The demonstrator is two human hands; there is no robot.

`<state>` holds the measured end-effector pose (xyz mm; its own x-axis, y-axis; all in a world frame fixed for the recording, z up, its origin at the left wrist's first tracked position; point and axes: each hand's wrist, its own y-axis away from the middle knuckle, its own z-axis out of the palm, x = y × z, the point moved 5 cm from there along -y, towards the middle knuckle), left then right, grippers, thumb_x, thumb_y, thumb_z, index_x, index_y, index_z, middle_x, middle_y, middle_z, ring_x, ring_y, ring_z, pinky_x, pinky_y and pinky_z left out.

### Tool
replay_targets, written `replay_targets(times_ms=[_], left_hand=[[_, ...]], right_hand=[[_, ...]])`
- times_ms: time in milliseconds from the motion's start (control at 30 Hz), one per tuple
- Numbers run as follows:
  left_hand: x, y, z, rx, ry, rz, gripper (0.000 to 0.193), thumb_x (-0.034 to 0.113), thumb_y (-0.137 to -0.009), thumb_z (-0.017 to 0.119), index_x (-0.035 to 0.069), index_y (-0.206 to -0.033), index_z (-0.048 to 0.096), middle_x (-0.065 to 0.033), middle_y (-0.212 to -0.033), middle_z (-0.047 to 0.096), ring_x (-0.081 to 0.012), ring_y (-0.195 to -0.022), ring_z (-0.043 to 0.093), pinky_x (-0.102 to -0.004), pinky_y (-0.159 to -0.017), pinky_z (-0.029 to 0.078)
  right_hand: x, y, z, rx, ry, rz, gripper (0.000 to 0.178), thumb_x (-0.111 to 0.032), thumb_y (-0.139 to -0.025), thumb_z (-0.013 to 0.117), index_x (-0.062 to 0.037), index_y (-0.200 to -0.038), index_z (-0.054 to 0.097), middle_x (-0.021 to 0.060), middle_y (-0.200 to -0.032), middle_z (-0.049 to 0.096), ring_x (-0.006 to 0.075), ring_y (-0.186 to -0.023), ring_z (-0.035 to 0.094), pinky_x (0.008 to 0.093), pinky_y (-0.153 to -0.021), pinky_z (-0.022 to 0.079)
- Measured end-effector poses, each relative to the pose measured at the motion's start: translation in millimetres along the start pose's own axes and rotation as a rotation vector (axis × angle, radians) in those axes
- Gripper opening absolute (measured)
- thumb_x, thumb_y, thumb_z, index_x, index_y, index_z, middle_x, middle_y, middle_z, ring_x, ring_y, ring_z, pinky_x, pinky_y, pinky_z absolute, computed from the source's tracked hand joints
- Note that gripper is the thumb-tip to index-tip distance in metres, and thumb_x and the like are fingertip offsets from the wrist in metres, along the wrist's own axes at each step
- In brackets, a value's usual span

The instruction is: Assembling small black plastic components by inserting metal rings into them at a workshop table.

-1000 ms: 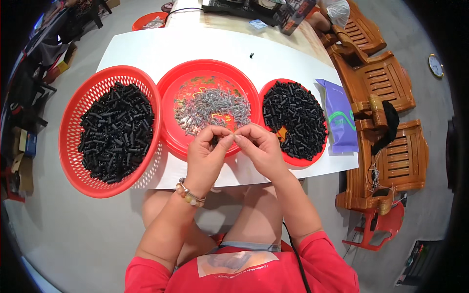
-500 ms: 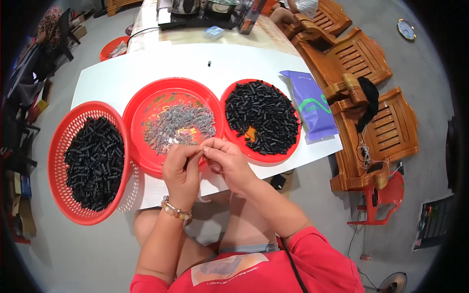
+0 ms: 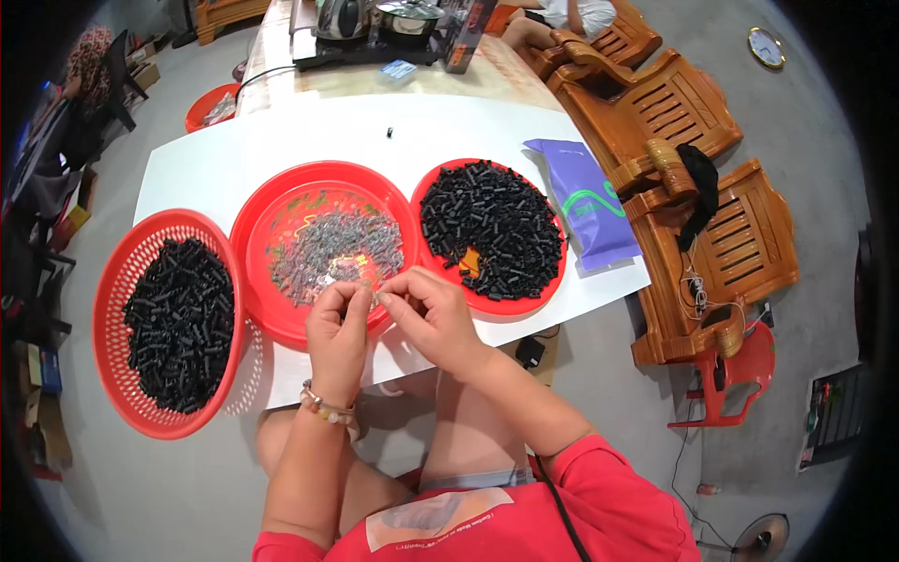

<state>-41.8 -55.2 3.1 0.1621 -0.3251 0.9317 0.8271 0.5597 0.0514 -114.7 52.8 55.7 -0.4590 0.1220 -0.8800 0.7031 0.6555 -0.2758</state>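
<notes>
My left hand [image 3: 338,330] is closed, thumb pressed against the fingers, over the near rim of a round red tray [image 3: 245,281]. What it holds, if anything, is hidden. Just to its right, my right hand [image 3: 433,317] pinches a small silvery piece between thumb and forefinger. The fingertips of both hands are slightly apart. A heap of small grey metal-looking pieces [image 3: 345,236] lies in the tray. On the right, another red tray [image 3: 552,288] bears many short black cylindrical pieces [image 3: 492,220]. Similar black pieces [image 3: 180,328] fill a red perforated basket [image 3: 110,351] at the left.
A purple packet [image 3: 585,201] lies at the white tabletop's [image 3: 290,122] right side. One small black piece [image 3: 390,133] sits alone farther back. A kettle [image 3: 339,17] and a lidded pot [image 3: 409,21] stand beyond. Wooden chairs [image 3: 674,108] line the right.
My hands have drawn slightly apart at the fingertips, where they were touching. The left hand has turned a little. The whole view has shifted slightly.
</notes>
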Motion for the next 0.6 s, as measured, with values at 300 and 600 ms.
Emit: replay_targets(times_ms=[300, 600], left_hand=[[1, 2, 9, -0.184, 0.289, -0.356, 0.016, 0.024, -0.098, 0.05, 0.01, -0.091, 0.052, 0.0083, -0.059, 0.036, 0.0002, -0.045, 0.027, -0.0172, -0.038, 0.02], [6, 6, 11, -0.306, 0.479, -0.523, 0.017, 0.026, -0.099, 0.047, 0.012, -0.09, 0.048, 0.0063, -0.063, 0.037, -0.0016, -0.047, 0.03, -0.0159, -0.04, 0.022]], right_hand=[[-5, -6, -8, -0.008, 0.125, -0.073, 0.009, -0.006, -0.083, 0.061, 0.0005, -0.09, 0.062, 0.0115, -0.079, 0.059, 0.0192, -0.058, 0.056, 0.0294, -0.053, 0.044], [-14, -8, -5, -0.016, 0.157, -0.223, 0.009, -0.001, -0.082, 0.061, -0.0004, -0.091, 0.062, 0.0109, -0.08, 0.059, 0.0217, -0.064, 0.059, 0.0294, -0.056, 0.046]])
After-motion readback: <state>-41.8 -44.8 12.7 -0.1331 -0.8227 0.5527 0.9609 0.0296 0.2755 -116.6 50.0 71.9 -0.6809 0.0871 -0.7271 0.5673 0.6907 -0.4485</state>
